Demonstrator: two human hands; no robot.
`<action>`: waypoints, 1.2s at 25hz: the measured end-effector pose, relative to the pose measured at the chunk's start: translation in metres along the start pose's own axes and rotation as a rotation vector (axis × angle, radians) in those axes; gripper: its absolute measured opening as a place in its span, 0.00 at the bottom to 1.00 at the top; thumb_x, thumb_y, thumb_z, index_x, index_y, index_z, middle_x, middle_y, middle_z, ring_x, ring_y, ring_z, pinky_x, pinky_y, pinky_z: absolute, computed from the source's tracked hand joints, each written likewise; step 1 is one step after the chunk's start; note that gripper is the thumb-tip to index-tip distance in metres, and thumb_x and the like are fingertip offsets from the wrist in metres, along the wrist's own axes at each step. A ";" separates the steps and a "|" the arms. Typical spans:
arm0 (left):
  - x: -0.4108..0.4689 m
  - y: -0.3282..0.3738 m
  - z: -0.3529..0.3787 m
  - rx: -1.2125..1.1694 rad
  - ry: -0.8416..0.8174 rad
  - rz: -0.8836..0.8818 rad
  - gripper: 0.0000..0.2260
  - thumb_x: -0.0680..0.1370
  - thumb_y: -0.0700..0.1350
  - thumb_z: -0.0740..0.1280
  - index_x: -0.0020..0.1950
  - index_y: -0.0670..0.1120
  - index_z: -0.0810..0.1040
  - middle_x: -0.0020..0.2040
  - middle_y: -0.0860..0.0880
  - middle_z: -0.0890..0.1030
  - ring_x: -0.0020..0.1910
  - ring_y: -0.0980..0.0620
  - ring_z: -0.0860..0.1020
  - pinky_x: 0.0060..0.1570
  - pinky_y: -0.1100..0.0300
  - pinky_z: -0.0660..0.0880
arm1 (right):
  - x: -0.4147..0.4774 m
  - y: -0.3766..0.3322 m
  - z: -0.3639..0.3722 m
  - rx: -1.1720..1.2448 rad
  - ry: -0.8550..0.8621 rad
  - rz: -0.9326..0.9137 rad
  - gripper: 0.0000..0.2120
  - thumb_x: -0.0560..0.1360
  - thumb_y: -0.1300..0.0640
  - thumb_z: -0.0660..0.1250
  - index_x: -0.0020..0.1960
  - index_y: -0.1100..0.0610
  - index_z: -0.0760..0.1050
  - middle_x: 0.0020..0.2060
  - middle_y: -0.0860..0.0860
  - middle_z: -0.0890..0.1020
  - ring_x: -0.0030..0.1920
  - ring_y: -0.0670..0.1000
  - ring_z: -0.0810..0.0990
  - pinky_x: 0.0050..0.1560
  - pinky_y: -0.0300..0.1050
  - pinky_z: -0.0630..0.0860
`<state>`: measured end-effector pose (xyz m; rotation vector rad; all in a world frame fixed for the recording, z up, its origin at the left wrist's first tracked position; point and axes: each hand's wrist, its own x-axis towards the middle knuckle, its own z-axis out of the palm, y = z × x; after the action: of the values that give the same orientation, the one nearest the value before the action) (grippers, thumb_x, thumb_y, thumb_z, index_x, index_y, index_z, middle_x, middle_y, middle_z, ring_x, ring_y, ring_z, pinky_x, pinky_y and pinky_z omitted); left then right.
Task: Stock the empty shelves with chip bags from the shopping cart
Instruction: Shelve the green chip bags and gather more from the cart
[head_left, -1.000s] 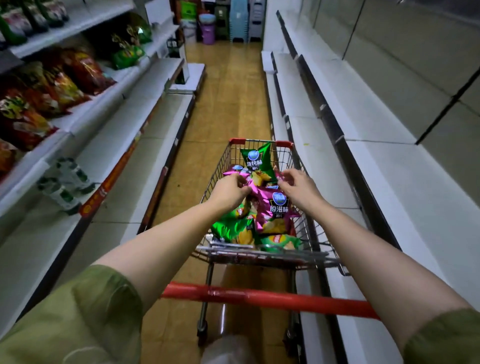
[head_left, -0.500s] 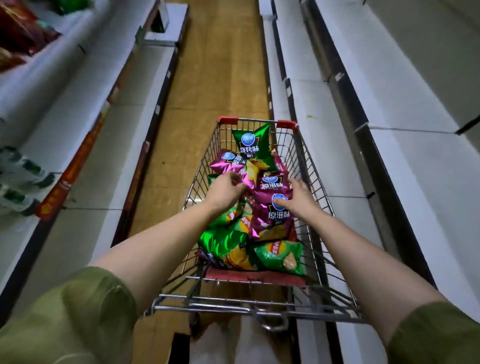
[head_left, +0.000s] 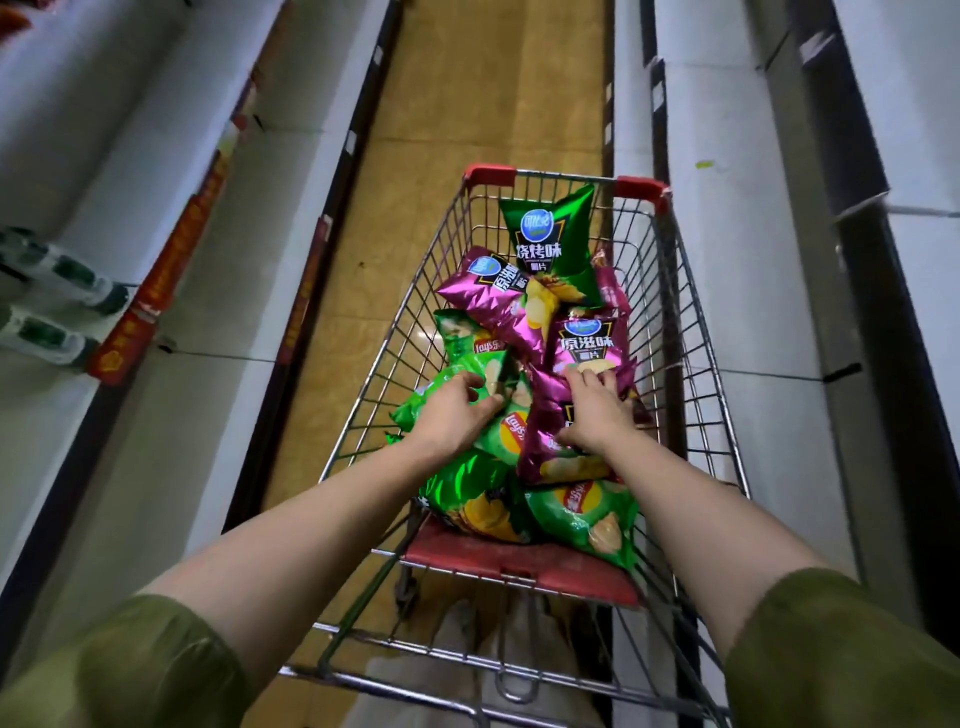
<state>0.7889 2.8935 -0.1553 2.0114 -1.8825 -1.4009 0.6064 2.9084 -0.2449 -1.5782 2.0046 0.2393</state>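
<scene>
Tan tiled aisle floor (head_left: 493, 78) between two runs of white shelves (head_left: 727, 312); one wire shopping cart (head_left: 670, 332) holds glossy foil chip bags (head_left: 550, 234); we count roughly five green, three purple; left hand (head_left: 452, 415) curls round a green bag (head_left: 506, 436); right hand (head_left: 597, 410) grips a purple bag (head_left: 566, 462); two olive sleeves (head_left: 130, 665).

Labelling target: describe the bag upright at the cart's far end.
Find the wire shopping cart in the aisle. At its far end a green chip bag leans upright. The magenta bags beside it share its blue logo; other green bags lie nearer the camera.
</scene>
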 end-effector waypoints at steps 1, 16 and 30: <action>-0.001 0.000 0.001 -0.012 -0.016 -0.005 0.23 0.78 0.49 0.65 0.70 0.40 0.68 0.67 0.42 0.74 0.63 0.45 0.74 0.61 0.56 0.70 | -0.004 0.000 -0.002 0.008 0.049 -0.011 0.42 0.67 0.50 0.75 0.73 0.52 0.56 0.70 0.51 0.64 0.73 0.58 0.55 0.65 0.67 0.64; -0.078 0.070 -0.042 -0.483 -0.135 0.435 0.31 0.65 0.47 0.79 0.62 0.48 0.69 0.54 0.50 0.80 0.51 0.53 0.80 0.56 0.55 0.76 | -0.181 -0.051 -0.197 0.433 0.590 -0.191 0.44 0.63 0.45 0.77 0.73 0.50 0.60 0.69 0.52 0.68 0.70 0.53 0.62 0.69 0.53 0.64; -0.218 0.160 -0.088 -0.734 -0.695 0.654 0.21 0.67 0.48 0.74 0.56 0.41 0.77 0.47 0.41 0.84 0.41 0.45 0.83 0.43 0.56 0.82 | -0.369 -0.035 -0.207 0.981 0.966 -0.052 0.38 0.62 0.46 0.78 0.66 0.49 0.62 0.59 0.47 0.77 0.57 0.48 0.77 0.61 0.50 0.74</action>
<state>0.7537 2.9847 0.1119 0.5403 -1.5603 -2.2208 0.6245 3.1082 0.1291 -1.1008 2.0981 -1.5471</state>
